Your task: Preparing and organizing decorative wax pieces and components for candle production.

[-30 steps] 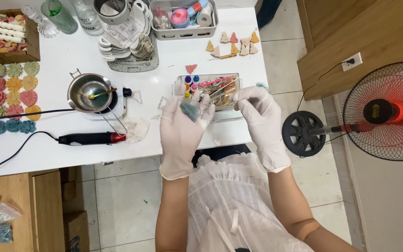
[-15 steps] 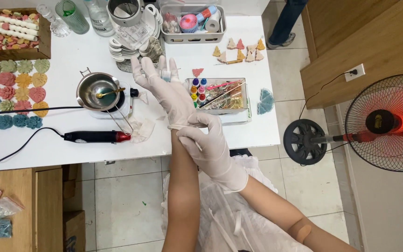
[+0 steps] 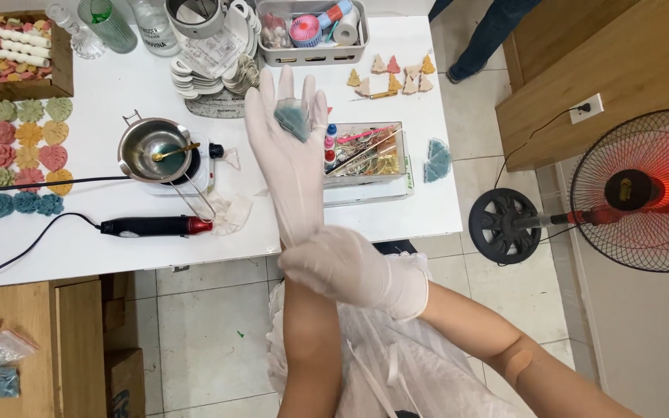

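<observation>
Both my hands wear white gloves. My left hand point(image 3: 288, 155) is raised over the white table point(image 3: 118, 248), palm up and fingers spread. A blue-green patch point(image 3: 292, 120) lies on its palm; I cannot tell whether it is a loose piece or a smear. My right hand point(image 3: 342, 267) is closed around my left wrist, gripping the glove's cuff. Just right of the left hand stands a clear tray point(image 3: 365, 155) of sticks and small paint bottles.
A metal pot point(image 3: 152, 151) sits on a small hotplate, with a black and red heat tool point(image 3: 156, 226) in front. Coloured flower shapes point(image 3: 13, 155) lie at the left, blue pieces point(image 3: 437, 160) near the right edge. A fan point(image 3: 636, 190) stands right. Another person's leg point(image 3: 489, 35) shows beyond the table.
My left hand rose from the tray and opened flat, palm up. My right hand left the tray, dropped to the left wrist and closed on the cuff.
</observation>
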